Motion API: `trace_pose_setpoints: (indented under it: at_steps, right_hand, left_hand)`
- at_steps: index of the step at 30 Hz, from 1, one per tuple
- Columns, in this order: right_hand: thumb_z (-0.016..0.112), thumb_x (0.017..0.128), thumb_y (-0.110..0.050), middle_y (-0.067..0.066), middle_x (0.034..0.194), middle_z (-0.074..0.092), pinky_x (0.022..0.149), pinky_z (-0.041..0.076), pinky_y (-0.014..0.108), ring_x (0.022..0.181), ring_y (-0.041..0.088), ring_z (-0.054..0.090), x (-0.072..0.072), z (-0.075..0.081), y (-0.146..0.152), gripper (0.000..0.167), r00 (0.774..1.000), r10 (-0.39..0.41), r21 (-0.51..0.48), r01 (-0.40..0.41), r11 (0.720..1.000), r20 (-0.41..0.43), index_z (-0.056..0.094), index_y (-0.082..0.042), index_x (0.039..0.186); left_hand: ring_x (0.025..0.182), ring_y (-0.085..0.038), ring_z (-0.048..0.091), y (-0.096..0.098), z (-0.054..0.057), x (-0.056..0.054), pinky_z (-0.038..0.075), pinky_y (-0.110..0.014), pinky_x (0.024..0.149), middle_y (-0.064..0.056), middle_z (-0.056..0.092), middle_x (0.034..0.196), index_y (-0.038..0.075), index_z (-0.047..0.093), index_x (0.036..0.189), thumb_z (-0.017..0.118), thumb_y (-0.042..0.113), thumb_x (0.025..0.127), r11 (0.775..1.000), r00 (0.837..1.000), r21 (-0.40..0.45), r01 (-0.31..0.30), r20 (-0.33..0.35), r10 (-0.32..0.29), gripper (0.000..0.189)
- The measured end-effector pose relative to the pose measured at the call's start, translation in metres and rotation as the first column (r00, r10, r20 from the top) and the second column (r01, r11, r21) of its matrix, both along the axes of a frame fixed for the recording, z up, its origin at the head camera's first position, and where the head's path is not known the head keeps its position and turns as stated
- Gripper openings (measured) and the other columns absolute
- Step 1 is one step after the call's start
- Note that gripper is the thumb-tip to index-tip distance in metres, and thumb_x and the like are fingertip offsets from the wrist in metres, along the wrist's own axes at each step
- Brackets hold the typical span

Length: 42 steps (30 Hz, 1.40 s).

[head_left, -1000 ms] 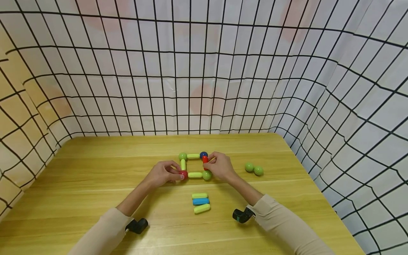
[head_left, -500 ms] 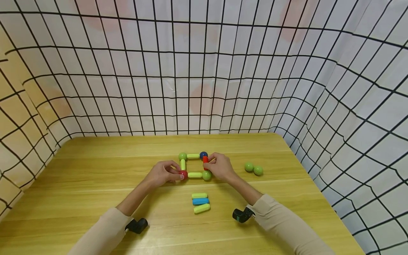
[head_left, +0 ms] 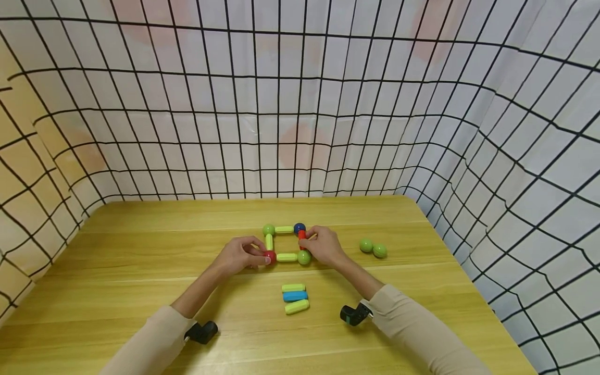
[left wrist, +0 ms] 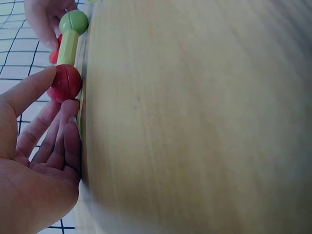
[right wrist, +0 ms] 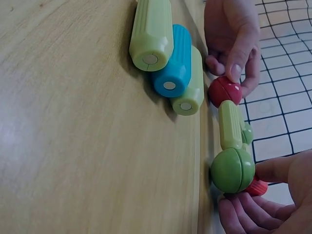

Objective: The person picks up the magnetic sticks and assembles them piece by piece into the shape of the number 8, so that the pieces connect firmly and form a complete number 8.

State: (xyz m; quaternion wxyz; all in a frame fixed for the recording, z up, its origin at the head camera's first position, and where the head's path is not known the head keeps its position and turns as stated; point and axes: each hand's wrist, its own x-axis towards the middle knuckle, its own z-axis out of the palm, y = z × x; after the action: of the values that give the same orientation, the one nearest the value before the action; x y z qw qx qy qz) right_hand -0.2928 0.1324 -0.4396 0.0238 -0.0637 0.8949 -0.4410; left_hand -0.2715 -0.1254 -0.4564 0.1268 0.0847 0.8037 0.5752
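A square of magnetic rods and balls lies on the table. Its near left corner is a red ball (head_left: 270,257), which my left hand (head_left: 240,255) pinches between thumb and fingers. My right hand (head_left: 325,245) grips the red rod (head_left: 302,239) on the right side. That rod runs between a dark blue ball (head_left: 299,228) and a near green ball (right wrist: 233,170). A yellow-green rod (right wrist: 229,125) joins the red ball to that green ball. Two more yellow-green rods and a far left green ball (head_left: 269,229) make up the other sides.
Nearer to me, a blue rod (head_left: 295,296) lies between two yellow-green rods, the nearest rod (head_left: 297,307) slightly turned. Two loose green balls (head_left: 373,248) touch each other right of my right hand. A black grid-lined white wall (head_left: 290,120) rises behind the wooden table (head_left: 140,250).
Almost nothing differs. My right hand and wrist have shifted very slightly; both hands keep their hold, and the square stays in place.
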Motion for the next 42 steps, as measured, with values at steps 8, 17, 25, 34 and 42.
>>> trace_pose_setpoints:
  at_steps: [8, 17, 25, 34, 42]
  right_hand:
    - [0.073, 0.090, -0.019, 0.007, 0.081, 0.072, 0.056, 0.043, 0.024, 0.064, 0.014, 0.059, -0.0027, -0.0009, -0.0002, 0.021, 0.999, -0.021, -0.015, 0.021, 1.000, 0.028, 0.071, -0.002, 0.102]
    - [0.073, 0.091, -0.020, 0.007, 0.081, 0.072, 0.057, 0.044, 0.024, 0.064, 0.014, 0.058, -0.0038, -0.0011, -0.0003, 0.021, 0.999, -0.018, -0.012, 0.018, 1.000, 0.036, 0.072, -0.001, 0.102]
    - [0.073, 0.090, -0.021, 0.008, 0.085, 0.072, 0.058, 0.045, 0.025, 0.066, 0.014, 0.058, -0.0062, -0.0052, 0.0004, 0.022, 1.000, -0.012, 0.006, 0.012, 1.000, 0.027, 0.072, -0.001, 0.100]
    - [0.073, 0.090, -0.021, 0.010, 0.095, 0.072, 0.064, 0.047, 0.025, 0.077, 0.018, 0.061, -0.0086, -0.0078, 0.0003, 0.021, 1.000, -0.016, 0.023, 0.016, 1.000, 0.026, 0.074, -0.001, 0.097]
    - [0.073, 0.090, -0.023, 0.010, 0.098, 0.073, 0.065, 0.047, 0.025, 0.079, 0.018, 0.062, -0.0080, -0.0054, -0.0012, 0.022, 0.999, -0.024, 0.026, 0.023, 0.999, 0.035, 0.074, -0.002, 0.099]
  left_hand:
    - [0.075, -0.020, 0.070, 0.0009, 0.0003, 0.0003, 0.059, -0.032, 0.070, -0.008, 0.077, 0.092, 0.004, 0.070, 0.103, 0.085, 0.018, 0.083, 1.000, 1.000, -0.008, -0.004, -0.008, 0.004, 0.030]
    - [0.075, -0.020, 0.070, 0.0009, 0.0007, 0.0008, 0.059, -0.032, 0.069, -0.008, 0.077, 0.092, 0.004, 0.070, 0.103, 0.085, 0.018, 0.082, 1.000, 1.000, -0.005, -0.005, -0.010, 0.005, 0.030]
    - [0.076, -0.020, 0.070, 0.0012, 0.0010, 0.0014, 0.059, -0.032, 0.069, -0.008, 0.077, 0.092, 0.004, 0.070, 0.103, 0.086, 0.018, 0.082, 1.000, 1.000, -0.002, -0.009, -0.011, 0.009, 0.029]
    - [0.074, -0.019, 0.070, 0.0025, 0.0014, 0.0019, 0.059, -0.031, 0.069, -0.009, 0.077, 0.092, 0.004, 0.070, 0.103, 0.086, 0.018, 0.082, 1.000, 1.000, -0.009, -0.020, -0.004, 0.020, 0.030]
    - [0.073, -0.019, 0.068, 0.0023, 0.0016, 0.0022, 0.058, -0.030, 0.068, -0.010, 0.076, 0.093, 0.003, 0.069, 0.104, 0.085, 0.019, 0.082, 1.000, 1.000, -0.018, -0.018, -0.012, 0.018, 0.032]
